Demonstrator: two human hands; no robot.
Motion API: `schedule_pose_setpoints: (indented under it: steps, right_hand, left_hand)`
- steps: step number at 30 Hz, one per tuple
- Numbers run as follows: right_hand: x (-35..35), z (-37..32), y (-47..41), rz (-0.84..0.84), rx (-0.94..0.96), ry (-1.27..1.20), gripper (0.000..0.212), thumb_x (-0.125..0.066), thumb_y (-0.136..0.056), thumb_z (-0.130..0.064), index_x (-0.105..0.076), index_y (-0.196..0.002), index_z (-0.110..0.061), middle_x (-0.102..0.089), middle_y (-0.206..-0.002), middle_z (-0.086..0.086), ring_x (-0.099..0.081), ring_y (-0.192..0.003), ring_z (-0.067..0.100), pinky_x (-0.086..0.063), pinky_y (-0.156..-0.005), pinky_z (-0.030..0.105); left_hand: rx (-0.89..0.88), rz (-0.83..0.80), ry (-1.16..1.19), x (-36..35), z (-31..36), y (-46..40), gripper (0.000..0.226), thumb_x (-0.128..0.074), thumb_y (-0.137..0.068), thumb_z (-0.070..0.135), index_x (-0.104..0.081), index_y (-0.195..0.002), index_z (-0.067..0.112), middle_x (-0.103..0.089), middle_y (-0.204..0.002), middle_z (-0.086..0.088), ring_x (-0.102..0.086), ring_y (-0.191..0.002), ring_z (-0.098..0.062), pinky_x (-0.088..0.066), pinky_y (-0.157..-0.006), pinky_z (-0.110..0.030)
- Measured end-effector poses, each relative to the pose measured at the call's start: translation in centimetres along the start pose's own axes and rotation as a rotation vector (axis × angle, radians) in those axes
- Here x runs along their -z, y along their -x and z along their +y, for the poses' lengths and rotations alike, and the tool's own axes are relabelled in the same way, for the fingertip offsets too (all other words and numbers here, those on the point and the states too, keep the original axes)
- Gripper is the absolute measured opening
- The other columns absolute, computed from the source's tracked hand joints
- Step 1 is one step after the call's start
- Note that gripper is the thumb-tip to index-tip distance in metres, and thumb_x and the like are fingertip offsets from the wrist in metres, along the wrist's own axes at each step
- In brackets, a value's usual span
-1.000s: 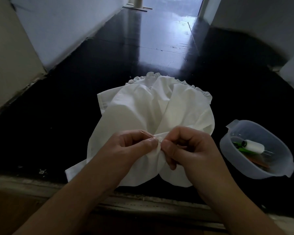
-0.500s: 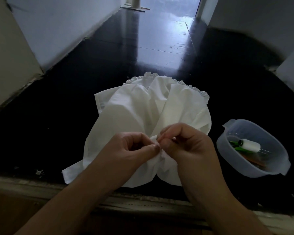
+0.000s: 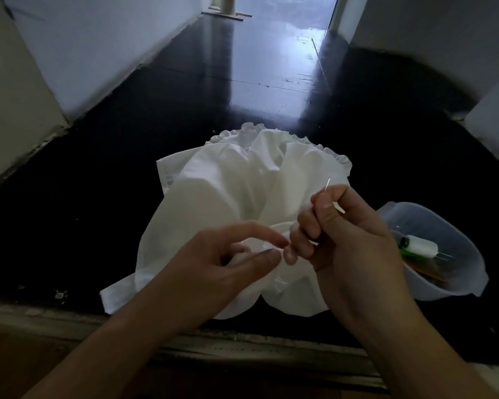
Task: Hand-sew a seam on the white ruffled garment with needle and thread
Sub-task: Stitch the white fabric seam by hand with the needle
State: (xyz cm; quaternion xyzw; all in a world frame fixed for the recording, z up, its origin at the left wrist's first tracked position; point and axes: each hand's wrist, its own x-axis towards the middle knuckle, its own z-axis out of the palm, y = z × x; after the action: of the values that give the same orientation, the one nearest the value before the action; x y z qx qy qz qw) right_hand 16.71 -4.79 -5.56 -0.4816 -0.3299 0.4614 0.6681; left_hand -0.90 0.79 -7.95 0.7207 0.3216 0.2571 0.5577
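The white ruffled garment (image 3: 219, 197) lies bunched on the dark floor, its frilled edge at the far side. My left hand (image 3: 228, 260) pinches a gathered fold of the fabric between thumb and forefinger at the garment's near middle. My right hand (image 3: 349, 234) is raised just right of that fold and pinches the needle (image 3: 327, 184), whose tip points up and away over the cloth. I cannot make out the thread between needle and fabric.
A translucent plastic bowl (image 3: 455, 286) sits on the floor to the right, holding a white thread spool (image 3: 422, 246) and green and brown items. White walls flank the dark glossy floor (image 3: 242, 67). A worn wooden threshold (image 3: 242, 349) runs along the near edge.
My right hand has pulled the needle out of the fold and lifted it up to the right. My left hand keeps its pinch on the fabric.
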Motion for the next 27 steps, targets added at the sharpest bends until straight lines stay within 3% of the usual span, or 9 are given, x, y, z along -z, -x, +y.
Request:
schedule_pose_setpoints:
  steps: [2, 5, 8, 10, 12, 15, 20, 27]
  right_hand:
    - [0.1, -0.2, -0.1, 0.006, 0.019, -0.008, 0.018, -0.046, -0.106, -0.008, -0.051, -0.088, -0.006, -0.041, -0.067, 0.007, -0.04, -0.055, 0.022, -0.045, -0.052, 0.032]
    - [0.8, -0.4, -0.6, 0.027, 0.089, 0.01, 0.02, -0.047, -0.107, -0.008, -0.054, -0.09, -0.012, -0.042, -0.065, 0.005, -0.035, -0.054, 0.02, -0.036, -0.05, 0.029]
    - [2.1, -0.1, -0.9, 0.049, 0.267, 0.422, 0.016, -0.047, -0.108, -0.008, -0.056, -0.097, -0.015, -0.048, -0.064, 0.006, -0.041, -0.057, 0.022, -0.037, -0.055, 0.03]
    - [2.5, 0.0, -0.7, -0.031, 0.312, 0.722, 0.012, -0.051, -0.106, -0.017, -0.059, -0.101, -0.024, -0.054, -0.068, 0.008, -0.05, -0.062, 0.025, -0.043, -0.058, 0.03]
    - [2.4, 0.3, -0.2, -0.179, 0.255, 0.89, 0.006, -0.056, -0.099, -0.032, -0.061, -0.103, -0.035, -0.058, -0.075, 0.003, -0.057, -0.066, 0.014, -0.051, -0.063, 0.026]
    - [2.0, 0.9, -0.2, -0.311, 0.213, 1.096, 0.006, -0.06, -0.092, -0.045, -0.063, -0.092, -0.04, -0.063, -0.075, -0.007, -0.064, -0.074, 0.01, -0.054, -0.071, 0.024]
    - [3.0, 1.2, -1.1, -0.121, 0.238, 1.206, 0.015, -0.068, -0.09, -0.034, -0.067, -0.075, -0.032, -0.066, -0.072, -0.012, -0.062, -0.075, 0.003, -0.046, -0.064, 0.014]
    - [5.0, 2.0, -2.4, 0.065, 0.141, 1.495, 0.017, -0.072, -0.092, -0.028, -0.067, -0.076, -0.026, -0.063, -0.068, -0.012, -0.057, -0.061, 0.004, -0.051, -0.062, 0.029]
  left_hand:
    - [0.001, 0.011, -0.044, 0.1, -0.3, 0.0, 0.02, -0.07, -0.089, 0.049, -0.078, -0.102, 0.036, -0.064, -0.071, -0.022, -0.061, -0.067, -0.045, -0.05, -0.063, -0.048]
    - [0.027, 0.008, -0.072, 0.2, -0.3, 0.0, 0.025, -0.07, -0.085, 0.054, -0.079, -0.093, 0.032, -0.067, -0.072, -0.016, -0.061, -0.067, -0.043, -0.045, -0.062, -0.039]
    - [0.031, 0.027, -0.092, 0.3, -0.3, -0.1, 0.015, -0.072, -0.089, 0.046, -0.08, -0.088, 0.033, -0.075, -0.077, -0.003, -0.07, -0.073, -0.03, -0.05, -0.066, -0.029]
    - [0.036, 0.073, -0.093, 0.5, -0.3, -0.2, 0.011, -0.073, -0.091, 0.038, -0.081, -0.085, 0.032, -0.078, -0.083, 0.003, -0.074, -0.079, -0.017, -0.056, -0.072, -0.028]
    - [0.046, 0.104, -0.078, 0.7, -0.2, -0.2, 0.012, -0.073, -0.094, 0.032, -0.081, -0.085, 0.03, -0.079, -0.085, 0.003, -0.075, -0.083, -0.015, -0.057, -0.078, -0.031]
    - [0.056, 0.147, -0.04, 0.9, 0.0, -0.2, 0.014, -0.073, -0.096, 0.026, -0.081, -0.084, 0.025, -0.077, -0.082, -0.002, -0.074, -0.083, -0.021, -0.056, -0.075, -0.032]
    - [0.101, 0.166, -0.005, 1.2, 0.2, 0.0, 0.018, -0.071, -0.093, 0.022, -0.081, -0.078, 0.024, -0.077, -0.079, 0.001, -0.074, -0.079, -0.014, -0.05, -0.069, -0.015]
    - [0.095, 0.181, 0.064, 1.6, 0.5, 0.1, 0.018, -0.072, -0.085, 0.035, -0.081, -0.08, 0.021, -0.074, -0.08, -0.01, -0.068, -0.076, -0.011, -0.049, -0.07, -0.015]
